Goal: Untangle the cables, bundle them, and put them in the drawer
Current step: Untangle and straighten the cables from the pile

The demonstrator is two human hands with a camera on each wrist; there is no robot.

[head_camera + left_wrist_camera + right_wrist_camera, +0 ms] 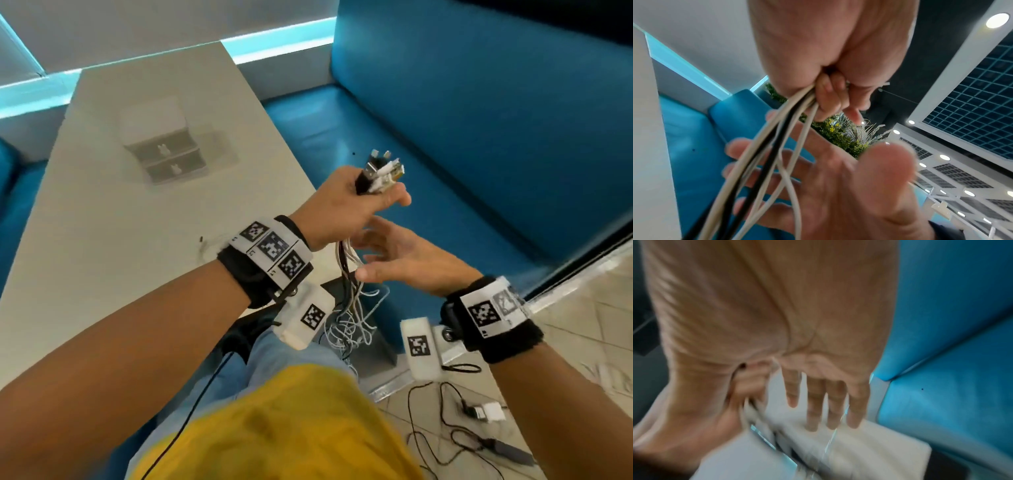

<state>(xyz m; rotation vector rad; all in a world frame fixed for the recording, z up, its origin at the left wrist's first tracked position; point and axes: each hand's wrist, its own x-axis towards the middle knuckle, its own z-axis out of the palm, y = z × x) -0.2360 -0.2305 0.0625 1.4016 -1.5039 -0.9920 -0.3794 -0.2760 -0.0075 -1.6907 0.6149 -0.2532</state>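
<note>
My left hand (346, 202) grips a bunch of white and black cables just below their plugs (382, 171), held up beyond the table's right edge. The cables (349, 267) hang from the fist and end in a tangle (349, 325) over my lap. In the left wrist view the strands (777, 146) run down from the curled fingers (828, 97). My right hand (394, 257) sits just under the left with straight spread fingers beside the hanging strands, holding nothing; its fingers (818, 402) look blurred in the right wrist view. A small white two-drawer box (164, 144) stands on the table, both drawers closed.
The white table (102, 257) lies to my left, with a loose cable end (205, 243) near its right edge. A blue sofa (479, 137) fills the right. On the tiled floor lie black cables and a white charger (486, 411).
</note>
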